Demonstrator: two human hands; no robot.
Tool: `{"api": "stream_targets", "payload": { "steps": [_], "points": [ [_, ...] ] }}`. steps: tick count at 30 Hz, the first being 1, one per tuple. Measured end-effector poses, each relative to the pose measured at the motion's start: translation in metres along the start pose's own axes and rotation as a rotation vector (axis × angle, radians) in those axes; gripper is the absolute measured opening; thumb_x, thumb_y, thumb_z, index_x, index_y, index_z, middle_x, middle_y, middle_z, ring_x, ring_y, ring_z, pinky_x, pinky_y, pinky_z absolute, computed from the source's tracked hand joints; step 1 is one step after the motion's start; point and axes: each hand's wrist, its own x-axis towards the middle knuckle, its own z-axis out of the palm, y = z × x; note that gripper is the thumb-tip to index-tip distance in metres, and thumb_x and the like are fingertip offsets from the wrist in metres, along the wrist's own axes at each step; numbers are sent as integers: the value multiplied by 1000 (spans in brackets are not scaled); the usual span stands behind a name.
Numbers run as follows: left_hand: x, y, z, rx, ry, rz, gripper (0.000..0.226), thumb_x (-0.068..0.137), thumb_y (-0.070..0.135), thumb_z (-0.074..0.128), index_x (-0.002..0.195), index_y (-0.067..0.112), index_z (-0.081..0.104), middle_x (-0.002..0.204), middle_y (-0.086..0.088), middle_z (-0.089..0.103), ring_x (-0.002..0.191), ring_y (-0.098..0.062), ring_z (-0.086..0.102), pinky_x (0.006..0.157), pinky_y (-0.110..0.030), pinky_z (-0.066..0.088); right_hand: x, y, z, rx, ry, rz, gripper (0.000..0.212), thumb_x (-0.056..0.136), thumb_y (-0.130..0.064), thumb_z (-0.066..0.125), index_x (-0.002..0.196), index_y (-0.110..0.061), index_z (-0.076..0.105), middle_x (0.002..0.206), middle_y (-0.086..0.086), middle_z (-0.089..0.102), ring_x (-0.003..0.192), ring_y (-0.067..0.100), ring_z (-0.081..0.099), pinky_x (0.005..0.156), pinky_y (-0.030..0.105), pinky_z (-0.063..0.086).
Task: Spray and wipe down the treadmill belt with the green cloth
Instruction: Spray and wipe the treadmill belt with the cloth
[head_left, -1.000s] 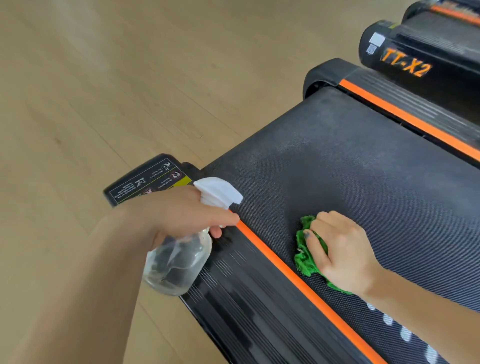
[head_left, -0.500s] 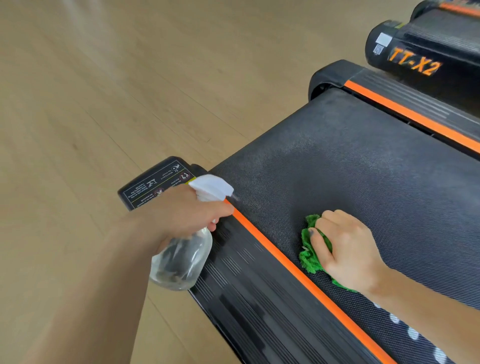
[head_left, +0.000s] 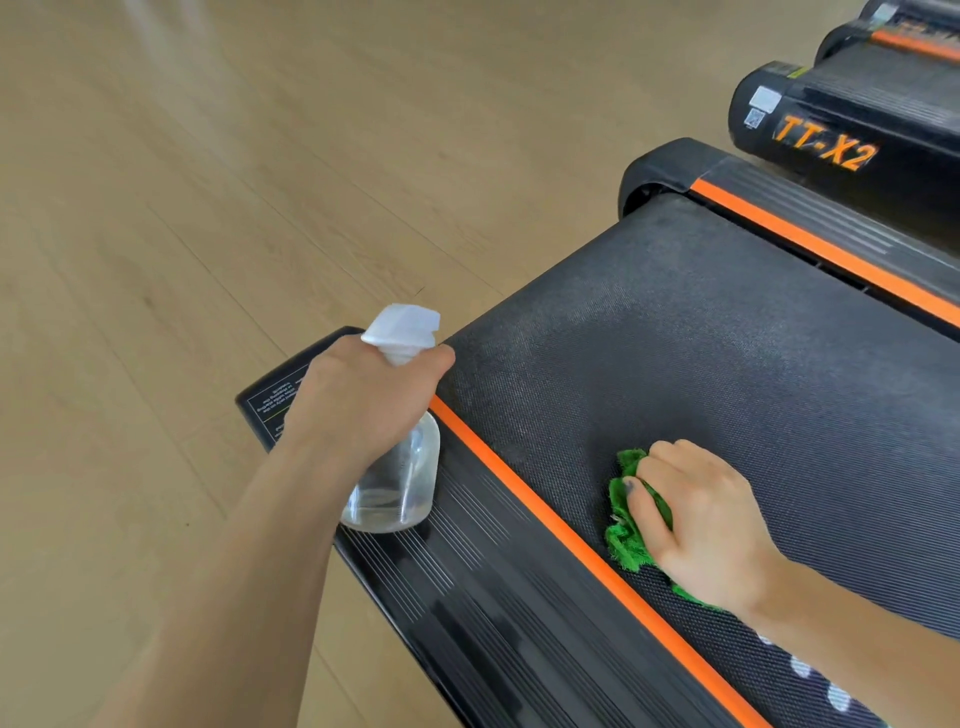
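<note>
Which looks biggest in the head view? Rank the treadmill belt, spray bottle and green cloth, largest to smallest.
1. treadmill belt, by far the largest.
2. spray bottle, partly covered by the left hand.
3. green cloth, mostly hidden under the right hand, so its true size is unsure.

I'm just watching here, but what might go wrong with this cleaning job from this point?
Two risks, as a guess. The left hand holds the spray bottle over the side rail, near the wooden floor, so mist could land there and leave it slippery. The right hand presses the green cloth bunched small near the orange stripe, so much of the treadmill belt could get missed.
</note>
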Motion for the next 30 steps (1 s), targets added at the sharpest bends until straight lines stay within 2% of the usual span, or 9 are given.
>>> {"api": "stream_targets", "payload": {
  "steps": [5,8,11,14,19,21,25,28,30],
  "points": [
    [3,6,5,-95,45,48,53,79,59,66,97,10,73,89,-2,77,79,-23,68,66,-32,48,10,-5,-4,59,2,-10,36,99,-28,44,65,-16,45,68,-6,37,63,16,35,60,31,32],
    [5,10,7,-280,105,134,50,87,46,72,100,-2,66,76,-14,64,64,-17,54,57,-27,44,36,-30,9,120,-20,-178,34,100,-26,47,68,-14,50,72,-1,43,67,21,41,65,33,35],
    [10,7,8,-424,178,181,47,89,45,76,102,1,65,70,-4,53,56,-10,48,46,-17,42,84,-53,39,132,-30,-280,34,100,-26,46,69,-13,53,71,2,47,66,22,42,64,35,36],
    [19,1,7,-494,282,229,45,89,50,75,108,10,68,77,-2,55,65,-10,50,54,-15,43,149,-60,70,107,-5,-205,37,99,-28,43,67,-13,54,68,3,50,64,24,48,61,34,39],
    [29,-3,6,-499,341,256,38,91,52,71,108,18,70,85,-3,61,64,-8,49,51,-13,39,212,-78,97,104,-2,15,32,98,-25,50,68,-17,45,72,1,47,71,27,54,61,31,29],
    [30,-3,6,-523,340,258,41,91,52,70,108,15,70,85,1,61,66,-10,50,54,-15,40,202,-81,90,130,15,52,31,97,-25,50,68,-18,44,71,-1,45,69,26,51,60,33,34],
    [29,-5,6,-577,335,261,40,94,45,71,110,8,69,77,2,61,53,-3,49,45,-9,38,121,-75,59,154,-80,-98,36,98,-31,43,69,-13,56,73,4,53,69,25,50,65,35,40],
    [29,-6,6,-657,358,291,37,93,45,72,110,12,69,92,-8,70,65,-4,55,54,-10,44,70,-51,30,168,-139,-222,34,98,-27,47,68,-13,52,71,1,47,66,21,43,62,37,39],
    [28,-5,8,-699,385,315,32,93,43,73,108,16,68,87,3,70,69,-3,56,60,-11,45,68,-42,26,133,-137,-321,34,98,-26,49,67,-13,51,71,1,46,66,21,40,62,36,37]
  ]
}}
